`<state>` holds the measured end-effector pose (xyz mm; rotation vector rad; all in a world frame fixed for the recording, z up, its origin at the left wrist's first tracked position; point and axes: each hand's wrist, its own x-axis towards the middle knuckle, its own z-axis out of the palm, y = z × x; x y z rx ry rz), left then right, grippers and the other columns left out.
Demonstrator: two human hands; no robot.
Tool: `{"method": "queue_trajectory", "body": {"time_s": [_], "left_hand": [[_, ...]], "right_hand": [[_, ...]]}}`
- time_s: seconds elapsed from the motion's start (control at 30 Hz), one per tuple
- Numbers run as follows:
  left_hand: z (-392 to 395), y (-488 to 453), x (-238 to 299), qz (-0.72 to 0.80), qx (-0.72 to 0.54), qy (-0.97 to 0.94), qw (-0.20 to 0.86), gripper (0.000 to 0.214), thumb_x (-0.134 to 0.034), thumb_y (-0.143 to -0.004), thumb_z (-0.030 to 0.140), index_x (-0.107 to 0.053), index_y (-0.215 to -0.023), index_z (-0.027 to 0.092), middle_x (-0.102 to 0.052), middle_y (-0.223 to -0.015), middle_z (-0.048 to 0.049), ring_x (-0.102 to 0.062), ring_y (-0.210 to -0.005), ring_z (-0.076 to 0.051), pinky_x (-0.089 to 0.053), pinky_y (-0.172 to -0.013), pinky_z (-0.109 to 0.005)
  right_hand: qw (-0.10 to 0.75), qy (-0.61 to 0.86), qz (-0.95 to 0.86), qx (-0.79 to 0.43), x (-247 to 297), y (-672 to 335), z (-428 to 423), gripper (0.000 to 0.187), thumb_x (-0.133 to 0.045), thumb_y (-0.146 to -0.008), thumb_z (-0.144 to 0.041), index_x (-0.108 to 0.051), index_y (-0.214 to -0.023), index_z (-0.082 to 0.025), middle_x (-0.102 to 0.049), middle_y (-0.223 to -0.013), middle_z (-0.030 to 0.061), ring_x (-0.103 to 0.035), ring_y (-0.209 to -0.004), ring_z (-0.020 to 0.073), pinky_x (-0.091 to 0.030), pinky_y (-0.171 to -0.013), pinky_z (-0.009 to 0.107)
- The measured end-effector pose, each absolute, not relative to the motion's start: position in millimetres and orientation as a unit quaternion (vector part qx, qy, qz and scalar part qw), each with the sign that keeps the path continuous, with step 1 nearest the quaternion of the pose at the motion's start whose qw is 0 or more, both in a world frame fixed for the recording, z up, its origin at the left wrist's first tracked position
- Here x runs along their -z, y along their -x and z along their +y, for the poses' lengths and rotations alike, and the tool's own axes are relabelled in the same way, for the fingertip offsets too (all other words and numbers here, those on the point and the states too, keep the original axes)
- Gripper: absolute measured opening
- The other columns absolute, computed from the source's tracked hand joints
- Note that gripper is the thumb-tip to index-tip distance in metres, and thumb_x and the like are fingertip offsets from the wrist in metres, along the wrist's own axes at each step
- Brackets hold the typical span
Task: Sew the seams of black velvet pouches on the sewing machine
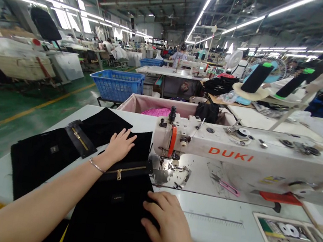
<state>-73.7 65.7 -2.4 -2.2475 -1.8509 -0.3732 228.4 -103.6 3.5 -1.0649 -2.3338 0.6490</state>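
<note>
A black fabric panel (pixel 103 218) with a gold zipper (pixel 126 170) and a small dark label lies on the sewing machine table, its right edge by the needle area (pixel 166 165). My left hand (pixel 121 145), with a bracelet at the wrist, rests flat with spread fingers on the panel's far part, above the zipper. Along the near right edge, my right hand (pixel 168 220) touches the cloth with its fingers apart and slightly bent. To the left lies a second black panel (pixel 37 158) with a similar zipper (pixel 77 136).
The white sewing machine (pixel 230 152) spans the table's right side. Pink-handled thread snips (pixel 226 185) lie under its arm. A tray of bobbins (pixel 292 240) sits at the right front. Behind the table stand a pink-lined bin (pixel 139 103) and a blue basket (pixel 118 85).
</note>
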Motion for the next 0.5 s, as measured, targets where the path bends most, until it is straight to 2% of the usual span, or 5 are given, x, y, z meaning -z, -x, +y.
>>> {"method": "queue_trajectory", "body": {"time_s": [0.1, 0.17, 0.33, 0.4, 0.5], "left_hand": [[51.0, 83.5, -13.2, -0.614, 0.143, 0.763, 0.142, 0.060, -0.044, -0.091, 0.005, -0.044, -0.149, 0.018, -0.017, -0.167, -0.0168, -0.004, -0.155, -0.037, -0.009, -0.119, -0.070], [36.8, 83.9, -17.9, -0.582, 0.137, 0.789, 0.145, 0.067, -0.043, -0.088, 0.002, -0.040, -0.152, 0.021, -0.012, -0.168, -0.0127, -0.002, -0.156, -0.034, -0.009, -0.121, -0.067], [14.3, 80.0, 1.5, -0.495, 0.069, 0.861, 0.091, 0.045, -0.050, -0.096, 0.022, -0.056, -0.139, 0.033, -0.052, -0.152, -0.0018, -0.044, -0.143, -0.021, -0.032, -0.121, -0.041], [12.9, 88.2, 4.6, -0.534, 0.078, 0.835, 0.106, 0.044, -0.048, -0.098, 0.027, -0.055, -0.141, 0.028, -0.054, -0.149, -0.0087, -0.043, -0.143, -0.028, -0.031, -0.119, -0.053], [10.6, 107.2, -11.3, -0.612, 0.120, 0.764, 0.164, 0.050, -0.039, -0.099, 0.018, -0.045, -0.148, 0.015, -0.031, -0.161, -0.0225, -0.014, -0.153, -0.042, -0.009, -0.114, -0.077]], "right_hand": [[0.245, 0.388, -0.855, -0.241, -2.9, -228.1, -103.1, 0.034, -0.070, -0.090, -0.029, -0.065, -0.124, -0.032, -0.061, -0.138, 0.0007, -0.053, -0.124, 0.0264, -0.044, -0.106, 0.046], [0.245, 0.385, -0.857, -0.240, -2.4, -227.9, -102.7, 0.033, -0.069, -0.090, -0.028, -0.066, -0.123, -0.031, -0.062, -0.137, 0.0010, -0.053, -0.123, 0.0266, -0.044, -0.106, 0.046], [0.249, 0.386, -0.857, -0.233, -0.2, -226.4, -103.1, 0.029, -0.066, -0.093, -0.025, -0.066, -0.122, -0.030, -0.063, -0.135, 0.0011, -0.054, -0.121, 0.0265, -0.044, -0.104, 0.046], [0.253, 0.388, -0.856, -0.230, 0.4, -226.0, -103.7, 0.029, -0.065, -0.094, -0.025, -0.066, -0.122, -0.030, -0.063, -0.135, 0.0005, -0.054, -0.121, 0.0266, -0.044, -0.104, 0.047], [0.256, 0.388, -0.855, -0.230, 0.1, -226.1, -104.1, 0.029, -0.065, -0.094, -0.025, -0.066, -0.122, -0.031, -0.063, -0.136, 0.0000, -0.054, -0.122, 0.0262, -0.044, -0.105, 0.046]]}}
